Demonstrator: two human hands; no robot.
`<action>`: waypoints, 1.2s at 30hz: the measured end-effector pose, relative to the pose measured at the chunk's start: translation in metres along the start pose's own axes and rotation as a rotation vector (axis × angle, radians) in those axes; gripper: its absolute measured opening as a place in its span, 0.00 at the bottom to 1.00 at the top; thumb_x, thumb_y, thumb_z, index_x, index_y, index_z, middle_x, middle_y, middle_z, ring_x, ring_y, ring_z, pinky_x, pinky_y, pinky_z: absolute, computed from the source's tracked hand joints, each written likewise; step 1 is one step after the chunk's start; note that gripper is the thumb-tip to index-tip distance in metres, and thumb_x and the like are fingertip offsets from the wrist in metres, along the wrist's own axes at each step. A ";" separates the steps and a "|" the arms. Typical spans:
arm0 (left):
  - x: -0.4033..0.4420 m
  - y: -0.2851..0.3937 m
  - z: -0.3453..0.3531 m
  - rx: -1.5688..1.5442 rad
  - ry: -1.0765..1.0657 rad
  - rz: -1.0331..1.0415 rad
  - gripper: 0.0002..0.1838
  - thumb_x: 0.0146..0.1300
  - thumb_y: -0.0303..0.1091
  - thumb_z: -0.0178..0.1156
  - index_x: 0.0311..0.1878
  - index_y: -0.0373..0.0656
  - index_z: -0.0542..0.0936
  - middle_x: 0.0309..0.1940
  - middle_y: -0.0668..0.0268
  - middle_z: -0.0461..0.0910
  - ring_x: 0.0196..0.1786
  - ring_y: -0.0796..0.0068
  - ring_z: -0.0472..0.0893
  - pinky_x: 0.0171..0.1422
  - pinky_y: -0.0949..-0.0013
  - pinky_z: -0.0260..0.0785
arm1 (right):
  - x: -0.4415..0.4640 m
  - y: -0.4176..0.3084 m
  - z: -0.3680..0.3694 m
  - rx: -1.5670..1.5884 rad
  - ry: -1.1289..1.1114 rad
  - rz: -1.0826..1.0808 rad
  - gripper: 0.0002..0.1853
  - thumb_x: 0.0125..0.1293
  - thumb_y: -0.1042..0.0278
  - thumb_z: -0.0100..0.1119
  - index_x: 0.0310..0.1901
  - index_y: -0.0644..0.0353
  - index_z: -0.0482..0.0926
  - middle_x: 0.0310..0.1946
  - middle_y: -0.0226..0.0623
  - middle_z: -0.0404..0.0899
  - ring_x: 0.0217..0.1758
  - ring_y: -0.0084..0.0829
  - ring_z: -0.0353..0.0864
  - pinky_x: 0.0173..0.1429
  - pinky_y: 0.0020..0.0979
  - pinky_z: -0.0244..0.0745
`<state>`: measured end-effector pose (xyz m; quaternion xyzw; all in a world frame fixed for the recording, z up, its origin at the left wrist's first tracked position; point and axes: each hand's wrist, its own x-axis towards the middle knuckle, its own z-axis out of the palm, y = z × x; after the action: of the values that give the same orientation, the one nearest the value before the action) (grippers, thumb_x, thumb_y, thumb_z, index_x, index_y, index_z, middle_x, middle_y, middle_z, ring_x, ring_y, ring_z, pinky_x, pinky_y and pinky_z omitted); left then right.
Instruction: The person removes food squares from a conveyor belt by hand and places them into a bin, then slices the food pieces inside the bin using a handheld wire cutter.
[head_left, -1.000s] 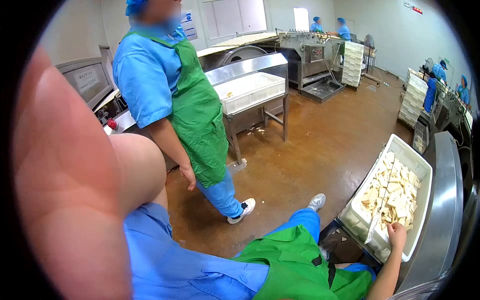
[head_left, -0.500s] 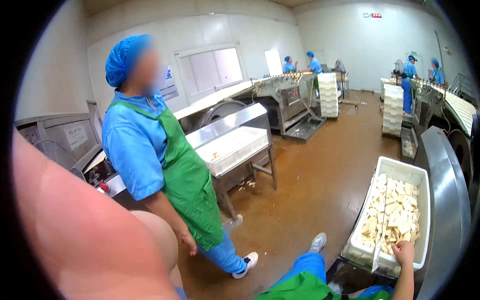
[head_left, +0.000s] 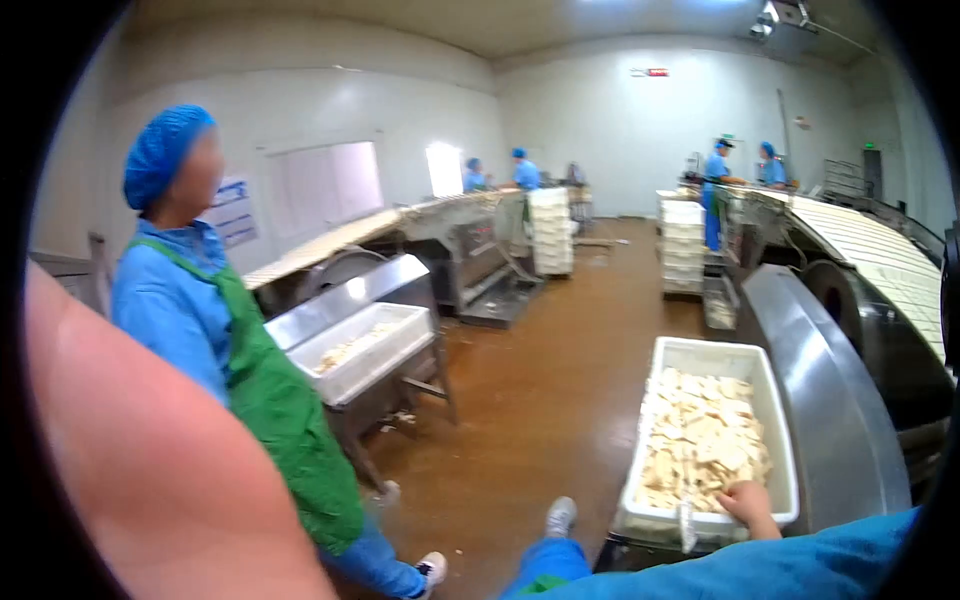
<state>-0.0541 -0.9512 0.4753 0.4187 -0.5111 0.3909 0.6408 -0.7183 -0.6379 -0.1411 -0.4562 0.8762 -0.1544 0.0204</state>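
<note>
My right hand (head_left: pixel 746 502) reaches into the near end of a white plastic crate (head_left: pixel 783 440). Its bent fingers are together against pale, flat cut pieces (head_left: pixel 710 425) heaped in the crate; what they grip, if anything, is hidden. Left of this hand, a long thin tool with a pale flat end (head_left: pixel 687 525) lies over the pieces and the crate's near rim. My bare left arm (head_left: pixel 150 430) is very close to the camera and blurred, filling the lower left. The left hand itself lies outside the picture.
A person in a green apron (head_left: pixel 285 430) stands at left, near another white crate (head_left: pixel 385 345) on a metal stand. Conveyor machines (head_left: pixel 860 235) line both sides. Stacked white crates (head_left: pixel 550 235) and several other people stand farther back. The floor is brown.
The view has swung right and up, so the near crate and the person at left appear farther left. My right hand stays at the pieces; a blue sleeve now shows at bottom right.
</note>
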 end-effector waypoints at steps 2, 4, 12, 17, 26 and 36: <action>-0.003 -0.002 0.011 0.030 -0.024 -0.003 0.33 0.57 0.45 0.56 0.67 0.58 0.61 0.70 0.53 0.51 0.65 0.54 0.53 0.65 0.51 0.46 | -0.002 -0.002 0.002 -0.002 0.005 0.041 0.20 0.55 0.44 0.56 0.32 0.52 0.84 0.31 0.41 0.81 0.38 0.42 0.80 0.43 0.40 0.74; -0.003 0.007 0.010 0.054 -0.015 0.040 0.33 0.57 0.45 0.57 0.67 0.58 0.60 0.70 0.53 0.51 0.66 0.53 0.52 0.65 0.50 0.46 | 0.000 -0.004 0.001 0.097 -0.019 -0.013 0.19 0.53 0.47 0.59 0.27 0.56 0.83 0.28 0.42 0.81 0.36 0.42 0.80 0.39 0.40 0.74; -0.027 0.018 0.012 -0.001 0.071 0.108 0.34 0.57 0.43 0.57 0.68 0.57 0.59 0.70 0.51 0.49 0.68 0.51 0.51 0.67 0.49 0.44 | 0.005 -0.002 0.005 0.044 -0.072 0.077 0.21 0.58 0.45 0.55 0.30 0.57 0.82 0.28 0.42 0.81 0.34 0.43 0.80 0.40 0.40 0.74; -0.069 0.043 -0.028 -0.183 0.246 0.203 0.35 0.56 0.42 0.58 0.68 0.56 0.59 0.70 0.50 0.48 0.69 0.50 0.50 0.68 0.48 0.44 | 0.012 0.002 0.007 0.025 -0.051 0.106 0.18 0.55 0.47 0.57 0.31 0.53 0.83 0.30 0.43 0.81 0.35 0.44 0.81 0.42 0.40 0.75; -0.216 0.141 -0.112 -0.879 0.441 0.394 0.36 0.55 0.40 0.59 0.68 0.55 0.58 0.71 0.48 0.47 0.71 0.48 0.48 0.70 0.47 0.42 | 0.006 -0.009 -0.003 0.130 -0.057 0.021 0.21 0.55 0.47 0.59 0.29 0.60 0.82 0.27 0.44 0.81 0.33 0.42 0.80 0.38 0.38 0.73; -0.311 0.218 -0.145 -1.278 0.420 0.428 0.38 0.55 0.38 0.60 0.69 0.54 0.57 0.71 0.46 0.45 0.73 0.46 0.46 0.73 0.45 0.40 | 0.028 0.024 0.036 0.320 -0.082 -0.092 0.23 0.45 0.53 0.64 0.42 0.59 0.82 0.35 0.47 0.81 0.40 0.41 0.80 0.46 0.36 0.73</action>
<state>-0.2627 -0.7636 0.1808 -0.2336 -0.5772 0.2043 0.7553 -0.7473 -0.6571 -0.1791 -0.4924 0.8171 -0.2741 0.1216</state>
